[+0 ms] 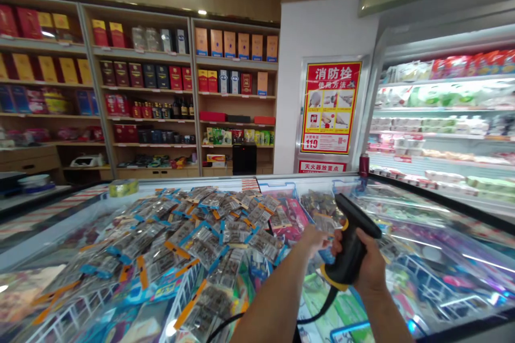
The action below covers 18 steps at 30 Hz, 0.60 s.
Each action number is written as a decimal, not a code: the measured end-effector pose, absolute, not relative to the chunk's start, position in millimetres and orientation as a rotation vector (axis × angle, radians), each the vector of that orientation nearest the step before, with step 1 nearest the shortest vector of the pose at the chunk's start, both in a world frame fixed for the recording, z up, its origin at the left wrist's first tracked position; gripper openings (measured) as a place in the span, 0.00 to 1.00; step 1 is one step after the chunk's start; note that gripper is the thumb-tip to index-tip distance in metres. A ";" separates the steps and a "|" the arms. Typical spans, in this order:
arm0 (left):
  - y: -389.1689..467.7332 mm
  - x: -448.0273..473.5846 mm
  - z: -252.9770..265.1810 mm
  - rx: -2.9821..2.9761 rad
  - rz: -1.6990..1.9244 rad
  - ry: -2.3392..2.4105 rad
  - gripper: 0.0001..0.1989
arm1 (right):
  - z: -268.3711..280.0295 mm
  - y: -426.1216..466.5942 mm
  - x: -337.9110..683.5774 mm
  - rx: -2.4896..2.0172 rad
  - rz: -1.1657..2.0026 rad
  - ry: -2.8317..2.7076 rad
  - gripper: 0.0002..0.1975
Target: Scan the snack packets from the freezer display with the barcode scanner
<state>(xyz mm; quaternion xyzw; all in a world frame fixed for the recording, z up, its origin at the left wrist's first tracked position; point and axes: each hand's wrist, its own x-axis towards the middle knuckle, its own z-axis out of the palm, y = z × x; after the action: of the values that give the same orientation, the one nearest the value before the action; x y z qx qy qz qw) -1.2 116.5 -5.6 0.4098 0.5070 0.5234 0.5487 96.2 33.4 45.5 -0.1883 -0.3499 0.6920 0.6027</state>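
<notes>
My right hand (369, 265) is wrapped around the handle of a black barcode scanner (349, 257) with yellow trim. The scanner's head tilts up to the left, and its black cord (322, 311) curves down beneath my left forearm. Just left of the scanner is my left hand (314, 240), stretched out over the freezer goods. Blur and overlap hide its fingers, so I cannot make out whether it holds anything. Many clear packets (205, 243) with blue or orange edges lie heaped to the left of my hands.
The packets lie on a chest freezer with white wire baskets (185, 289) inside. A tape roll (123, 188) stands on its far left rim. Behind are shelves of boxed goods (140, 75), a red fire-hydrant sign (330, 107) and a lit fridge (442, 112). A dark red can (363, 165) stands at the back right.
</notes>
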 end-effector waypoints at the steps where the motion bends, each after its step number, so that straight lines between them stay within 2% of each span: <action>1: 112.6 -4.4 -3.1 1.050 1.228 1.324 0.04 | 44.9 35.1 101.3 -0.478 1.600 -0.792 0.10; 3: 100.1 -19.6 7.3 1.218 1.239 1.542 0.02 | 42.8 37.8 106.6 -0.568 1.587 -0.748 0.10; 5: 82.2 -39.0 20.9 1.284 1.284 1.549 0.06 | 40.0 39.3 102.3 -0.658 1.553 -0.725 0.10; 11: 21.4 -57.7 49.1 1.012 1.188 0.939 0.23 | 41.9 34.3 39.9 -0.873 1.260 -1.055 0.17; 16: -15.3 -87.5 74.8 0.823 1.461 0.956 0.21 | 61.4 30.4 -7.7 -0.787 1.279 -1.515 0.23; 18: -30.9 -117.1 90.3 0.794 1.491 0.993 0.20 | 68.7 41.2 -13.6 -0.823 1.118 -1.689 0.25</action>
<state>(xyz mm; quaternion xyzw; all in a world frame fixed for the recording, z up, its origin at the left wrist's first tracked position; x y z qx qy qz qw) -117.1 -30.9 90.3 0.3364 0.4207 0.6318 0.5574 -13.6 41.2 68.7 -0.3345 -0.6860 0.4540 0.4598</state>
